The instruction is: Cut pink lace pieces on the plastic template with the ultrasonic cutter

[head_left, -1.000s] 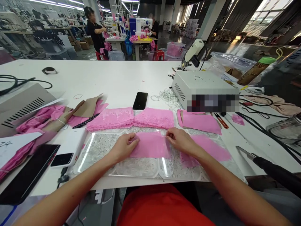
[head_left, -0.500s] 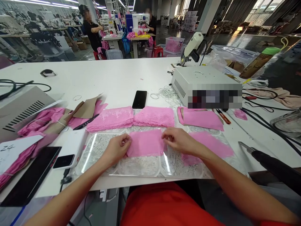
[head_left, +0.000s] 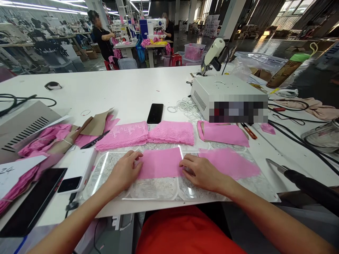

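Observation:
A flat pink fabric piece (head_left: 160, 163) lies on the clear patterned mat (head_left: 153, 188) between my hands. At its left edge is my left hand (head_left: 128, 167), fingers curved and apart, fingertips touching the cloth. My right hand (head_left: 197, 170) rests at the right edge with its fingers bent and slightly spread. Right of it lies another thin pink piece (head_left: 230, 163). Behind sit two pink lace stacks, one left (head_left: 123, 134) and one right (head_left: 171, 132), and a smooth pink stack (head_left: 225, 133) with brown paper.
A black phone (head_left: 155, 113) lies behind the stacks. A grey metal box (head_left: 230, 84) stands at the back right beside white string (head_left: 188, 107). At left are a white device (head_left: 78, 171) and bundled pink fabric (head_left: 45, 139). A black-handled tool (head_left: 304, 181) is at right.
Both hands have loosened their fingers at the fabric edges. The pink piece between them now lies flatter and smoother. The whole view has shifted slightly.

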`<action>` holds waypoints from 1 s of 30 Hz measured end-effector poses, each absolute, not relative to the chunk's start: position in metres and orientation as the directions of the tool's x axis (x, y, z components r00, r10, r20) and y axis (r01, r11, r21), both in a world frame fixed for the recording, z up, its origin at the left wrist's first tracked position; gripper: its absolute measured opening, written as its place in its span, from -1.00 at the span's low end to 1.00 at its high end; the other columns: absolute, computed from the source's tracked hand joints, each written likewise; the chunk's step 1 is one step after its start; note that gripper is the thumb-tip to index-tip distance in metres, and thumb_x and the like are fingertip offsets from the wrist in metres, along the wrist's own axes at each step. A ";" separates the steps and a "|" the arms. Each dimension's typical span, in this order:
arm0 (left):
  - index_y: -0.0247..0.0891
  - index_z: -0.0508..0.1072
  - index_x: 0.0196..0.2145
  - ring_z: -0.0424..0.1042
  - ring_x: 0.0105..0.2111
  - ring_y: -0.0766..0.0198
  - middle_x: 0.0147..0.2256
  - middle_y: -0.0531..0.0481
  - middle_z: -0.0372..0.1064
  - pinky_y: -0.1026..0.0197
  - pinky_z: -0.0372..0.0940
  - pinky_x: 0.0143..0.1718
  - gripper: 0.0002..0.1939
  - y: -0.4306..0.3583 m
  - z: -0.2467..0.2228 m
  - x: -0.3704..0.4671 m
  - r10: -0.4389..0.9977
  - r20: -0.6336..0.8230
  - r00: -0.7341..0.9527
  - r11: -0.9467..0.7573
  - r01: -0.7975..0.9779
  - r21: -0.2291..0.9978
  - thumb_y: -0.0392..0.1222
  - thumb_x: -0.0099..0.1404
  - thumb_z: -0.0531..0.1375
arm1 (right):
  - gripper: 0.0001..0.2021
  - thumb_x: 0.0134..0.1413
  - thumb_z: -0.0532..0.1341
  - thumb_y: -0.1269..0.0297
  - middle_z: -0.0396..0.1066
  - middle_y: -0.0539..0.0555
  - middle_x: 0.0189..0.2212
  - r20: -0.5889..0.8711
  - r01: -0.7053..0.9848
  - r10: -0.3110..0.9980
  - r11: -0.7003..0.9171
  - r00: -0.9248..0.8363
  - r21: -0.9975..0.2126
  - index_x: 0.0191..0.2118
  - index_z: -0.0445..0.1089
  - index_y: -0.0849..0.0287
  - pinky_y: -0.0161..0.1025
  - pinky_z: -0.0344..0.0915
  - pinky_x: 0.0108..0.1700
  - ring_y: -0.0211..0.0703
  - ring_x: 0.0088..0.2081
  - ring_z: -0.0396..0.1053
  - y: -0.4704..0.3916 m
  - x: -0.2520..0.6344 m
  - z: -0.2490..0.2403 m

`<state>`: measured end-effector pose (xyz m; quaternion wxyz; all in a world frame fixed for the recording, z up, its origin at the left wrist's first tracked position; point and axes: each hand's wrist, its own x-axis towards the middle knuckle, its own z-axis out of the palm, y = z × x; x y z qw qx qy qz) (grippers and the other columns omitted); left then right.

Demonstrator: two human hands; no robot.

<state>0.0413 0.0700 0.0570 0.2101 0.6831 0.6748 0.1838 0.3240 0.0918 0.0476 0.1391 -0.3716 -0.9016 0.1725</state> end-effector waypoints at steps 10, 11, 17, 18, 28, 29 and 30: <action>-0.29 0.40 -0.01 0.46 -0.20 0.01 -0.05 -0.26 0.38 -0.01 0.35 -0.24 -0.70 0.060 0.042 0.030 0.796 0.383 0.469 -0.473 0.876 -0.090 -0.23 0.39 0.00 | -0.89 0.11 0.14 0.47 0.40 0.05 -0.36 0.256 0.619 0.781 0.613 -0.570 -0.491 -0.27 0.39 0.18 -0.34 0.26 -0.39 -0.28 -0.42 0.32 0.069 0.357 0.045; -0.27 0.41 -0.02 0.46 -0.19 0.01 -0.06 -0.23 0.39 0.00 0.33 -0.22 -0.72 0.063 0.044 0.035 0.764 0.405 0.502 -0.517 0.852 -0.082 -0.23 0.40 0.00 | -0.88 0.12 0.13 0.47 0.40 0.04 -0.36 0.290 0.628 0.814 0.576 -0.504 -0.524 -0.26 0.39 0.17 -0.35 0.27 -0.39 -0.30 -0.43 0.32 0.068 0.371 0.045; -0.24 0.42 -0.10 0.43 -0.13 0.15 -0.11 -0.13 0.44 0.12 0.29 -0.14 -0.79 0.085 0.054 0.114 0.545 0.385 0.744 -0.826 0.555 0.097 -0.29 0.45 0.00 | -0.89 0.18 0.15 0.38 0.43 0.03 -0.38 0.448 0.821 0.889 0.322 -0.091 -0.471 -0.26 0.43 0.14 -0.33 0.32 -0.40 -0.30 -0.46 0.34 0.054 0.460 0.031; -0.25 0.43 -0.11 0.42 -0.14 0.16 -0.12 -0.13 0.44 0.13 0.29 -0.15 -0.79 0.089 0.054 0.131 0.511 0.378 0.772 -0.854 0.507 0.120 -0.30 0.45 0.00 | -0.89 0.18 0.15 0.37 0.44 0.04 -0.36 0.463 0.845 0.883 0.301 -0.072 -0.442 -0.24 0.44 0.14 -0.32 0.34 -0.38 -0.28 -0.44 0.36 0.051 0.470 0.028; -0.26 0.42 -0.07 0.34 -0.17 0.13 -0.08 -0.17 0.36 0.09 0.26 -0.16 -0.81 0.099 0.040 0.206 0.407 0.301 0.862 -0.906 0.341 0.249 -0.27 0.41 0.07 | -0.83 0.20 0.13 0.39 0.46 0.09 -0.25 0.499 0.862 0.866 0.243 0.013 -0.445 -0.15 0.44 0.14 -0.24 0.45 -0.20 -0.19 -0.26 0.47 0.040 0.503 0.014; -0.25 0.42 -0.08 0.34 -0.17 0.14 -0.09 -0.16 0.36 0.09 0.25 -0.16 -0.81 0.100 0.040 0.206 0.404 0.296 0.865 -0.906 0.335 0.258 -0.28 0.41 0.07 | -0.83 0.19 0.13 0.38 0.46 0.09 -0.25 0.497 0.858 0.867 0.232 0.030 -0.457 -0.15 0.44 0.14 -0.24 0.46 -0.23 -0.19 -0.27 0.47 0.041 0.505 0.014; -0.25 0.43 -0.09 0.34 -0.18 0.15 -0.11 -0.15 0.37 0.09 0.24 -0.15 -0.82 0.100 0.041 0.206 0.399 0.290 0.870 -0.906 0.327 0.268 -0.28 0.42 0.07 | -0.82 0.19 0.13 0.38 0.46 0.09 -0.25 0.491 0.855 0.870 0.218 0.049 -0.470 -0.15 0.44 0.14 -0.25 0.46 -0.26 -0.19 -0.28 0.46 0.041 0.508 0.014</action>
